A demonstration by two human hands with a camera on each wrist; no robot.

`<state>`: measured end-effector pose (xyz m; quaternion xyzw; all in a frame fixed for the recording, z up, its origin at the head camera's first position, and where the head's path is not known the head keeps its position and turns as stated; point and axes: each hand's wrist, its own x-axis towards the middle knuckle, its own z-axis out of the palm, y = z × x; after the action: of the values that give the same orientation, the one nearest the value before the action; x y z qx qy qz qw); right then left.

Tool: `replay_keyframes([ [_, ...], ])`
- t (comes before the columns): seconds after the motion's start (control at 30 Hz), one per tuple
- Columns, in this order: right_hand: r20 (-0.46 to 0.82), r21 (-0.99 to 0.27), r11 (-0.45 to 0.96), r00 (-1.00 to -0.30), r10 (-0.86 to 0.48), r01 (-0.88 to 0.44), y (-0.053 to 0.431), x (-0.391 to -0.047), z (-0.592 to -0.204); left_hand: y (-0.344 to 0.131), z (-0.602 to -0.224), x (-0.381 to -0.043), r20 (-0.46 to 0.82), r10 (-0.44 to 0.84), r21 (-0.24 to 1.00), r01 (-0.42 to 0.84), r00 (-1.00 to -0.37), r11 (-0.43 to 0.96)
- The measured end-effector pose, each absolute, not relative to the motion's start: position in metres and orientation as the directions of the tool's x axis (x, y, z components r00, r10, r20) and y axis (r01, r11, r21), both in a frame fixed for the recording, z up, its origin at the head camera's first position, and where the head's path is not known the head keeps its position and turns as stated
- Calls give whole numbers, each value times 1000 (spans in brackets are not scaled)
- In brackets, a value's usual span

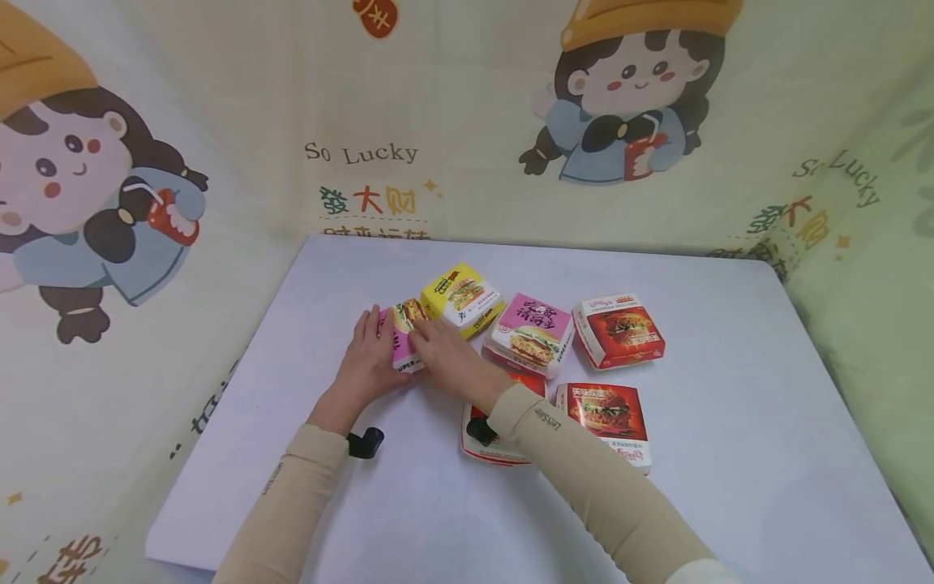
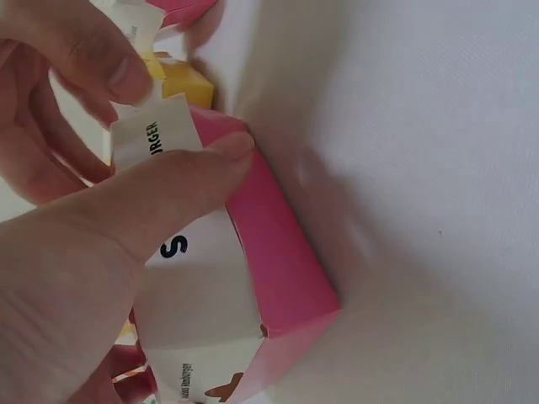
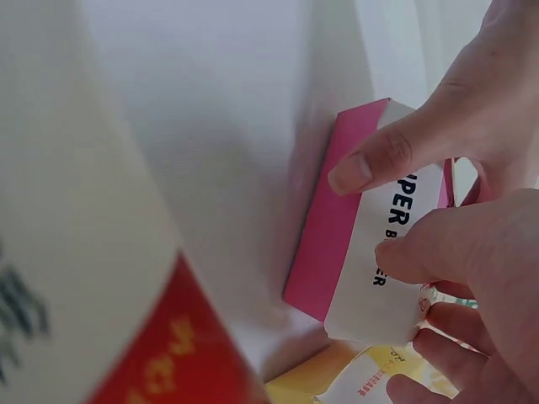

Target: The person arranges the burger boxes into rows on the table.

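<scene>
Both hands hold a small pink-and-white burger box [image 1: 402, 344] on the left part of the table. The left hand [image 1: 365, 362] grips its left side, with the thumb along the white "SUPER BURGER" front flap in the left wrist view. From the right side the right hand [image 1: 454, 357] holds the same box; its thumb [image 3: 421, 254] presses the lettered flap and its fingers go round the far side. A yellow burger box [image 1: 463, 295] stands right behind the right hand, at the held box's corner.
Right of the hands lie another pink burger box [image 1: 531, 332] and a red-and-white one [image 1: 622, 331]. Nearer are two more red boxes, one [image 1: 606, 415] beside the right forearm and one [image 1: 496, 456] partly hidden under it. A printed cloth [image 1: 467, 186] hangs behind the white table [image 1: 737, 405].
</scene>
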<state>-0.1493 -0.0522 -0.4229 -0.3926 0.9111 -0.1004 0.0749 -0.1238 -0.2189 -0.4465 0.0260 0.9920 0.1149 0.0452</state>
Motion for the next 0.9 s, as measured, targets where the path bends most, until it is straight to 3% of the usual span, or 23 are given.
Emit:
replay_keyframes([
  [0.47, -20, -263, 638, -657, -754, -724, -50, -148, -424, -225, -444, -118, -56, 87, 238, 72, -995, 969],
  [0.9, -164, -284, 678, -663, -731, -677, -43, -152, -420, -235, -435, -105, -4, 256, 249, 247, -967, 936],
])
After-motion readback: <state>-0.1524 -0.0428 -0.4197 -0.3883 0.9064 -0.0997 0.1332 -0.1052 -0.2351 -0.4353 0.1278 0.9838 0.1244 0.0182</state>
